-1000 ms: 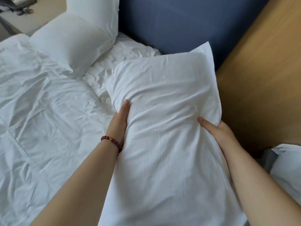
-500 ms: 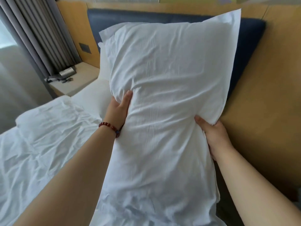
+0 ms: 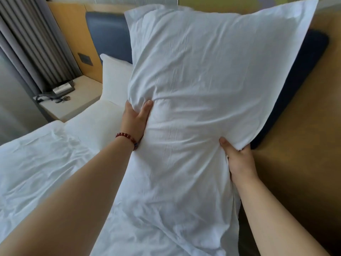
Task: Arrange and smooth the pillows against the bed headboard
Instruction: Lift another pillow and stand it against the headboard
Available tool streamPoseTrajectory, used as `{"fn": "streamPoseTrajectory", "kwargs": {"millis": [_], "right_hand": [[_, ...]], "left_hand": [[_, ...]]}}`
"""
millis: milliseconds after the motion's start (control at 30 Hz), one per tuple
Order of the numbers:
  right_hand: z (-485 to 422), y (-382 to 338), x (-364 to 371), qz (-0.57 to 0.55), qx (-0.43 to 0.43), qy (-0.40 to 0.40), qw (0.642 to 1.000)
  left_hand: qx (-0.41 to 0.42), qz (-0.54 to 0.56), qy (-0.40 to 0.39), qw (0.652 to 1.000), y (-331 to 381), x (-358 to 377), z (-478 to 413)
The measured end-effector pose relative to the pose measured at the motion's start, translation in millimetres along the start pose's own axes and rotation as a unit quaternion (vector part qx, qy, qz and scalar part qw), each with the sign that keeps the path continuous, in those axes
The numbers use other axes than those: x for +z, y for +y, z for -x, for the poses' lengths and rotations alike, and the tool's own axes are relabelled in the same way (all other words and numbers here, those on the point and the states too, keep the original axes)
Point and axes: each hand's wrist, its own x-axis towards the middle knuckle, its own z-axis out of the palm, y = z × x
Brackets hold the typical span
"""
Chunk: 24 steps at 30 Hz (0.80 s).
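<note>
Pillow point(image 3: 203, 89) upright, gripped by left hand point(image 3: 134, 121), right hand point(image 3: 238, 159)

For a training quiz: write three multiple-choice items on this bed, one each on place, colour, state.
1. Where is the other pillow? A on the nightstand; B left of the big pillow, by the headboard; C on the floor.
2. The bracelet is: A red; B green; C white.
3. The big pillow is: A lying flat; B under the sheet; C gripped by both hands.
B: it sits by the blue headboard. A: red beads on the left wrist. C: left hand and right hand grip its sides.
</note>
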Motion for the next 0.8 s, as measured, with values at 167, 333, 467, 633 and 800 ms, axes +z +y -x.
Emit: {"fn": "streamPoseTrajectory", "kwargs": {"millis": [167,333,467,633,800], "right_hand": [[-52,44,13,0.017,0.043,0.023,0.999],[-94,83,17,0.02,0.075,0.085,0.993],[-114,100,23,0.075,0.074,0.088,0.99],[-105,113,33,0.182,0.063,0.166,0.967],[-47,118,63,0.384,-0.219,0.107,0.891]], "left_hand": [[-0.077,0.01,-0.023,0.997,-68,43,-46],[-0.114,-0.018,-0.036,0.993,-126,85,-75],[-0.126,-0.018,-0.051,0.991,-151,95,-95],[-0.14,-0.072,-0.091,0.983,-178,81,-73],[-0.152,-0.104,-0.146,0.972,-215,56,-21]]}}
